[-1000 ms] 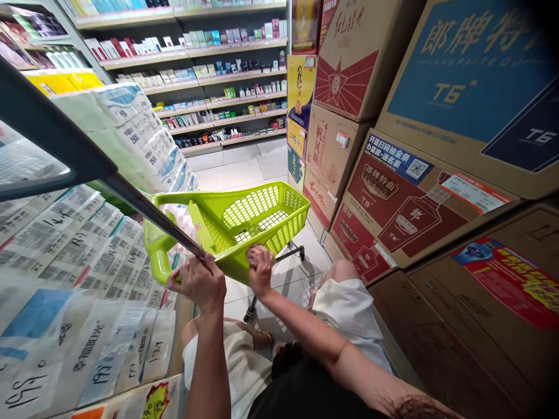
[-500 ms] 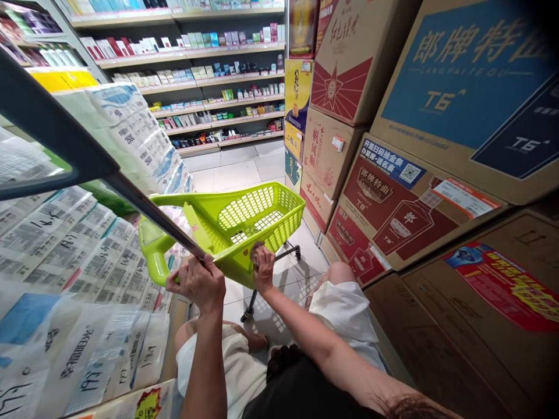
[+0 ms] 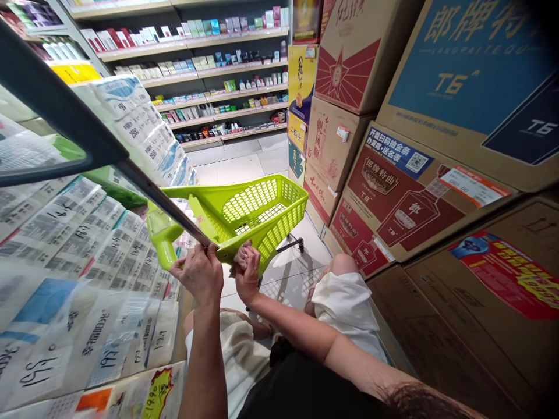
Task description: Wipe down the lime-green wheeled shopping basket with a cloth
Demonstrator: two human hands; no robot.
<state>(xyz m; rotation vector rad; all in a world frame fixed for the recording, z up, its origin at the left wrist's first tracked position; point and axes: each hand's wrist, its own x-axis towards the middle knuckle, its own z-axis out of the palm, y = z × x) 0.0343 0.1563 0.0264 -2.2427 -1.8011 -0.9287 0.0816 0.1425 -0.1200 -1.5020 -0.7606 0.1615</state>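
Note:
A lime-green plastic shopping cart basket (image 3: 286, 228) with latticed walls stands in front of me on a dark wheeled frame. From its near side a metal pole (image 3: 163, 201) slants up to a dark grey handle (image 3: 94, 134) at the upper left. My left hand (image 3: 201, 274) is closed round the lower end of that pole, beside the basket's side. In my right hand (image 3: 248, 278) is a crumpled brownish-pink cloth (image 3: 243, 256), pressed against the outer side of the basket. Its fingers are bent over the cloth and hide part of it.
Packs of tissue paper (image 3: 109, 233) with handwritten prices are stacked close on my left. Tall stacks of cardboard cartons (image 3: 402, 198) line the right. Shelves (image 3: 236, 73) of small boxes and bottles cross the far end, beyond the tiled floor (image 3: 236, 166). My knees flank the cart's near end.
My right hand has slid the cloth leftward along the basket's side, closer to my left hand. The left hand keeps its grip on the pole. The whole view has shifted slightly.

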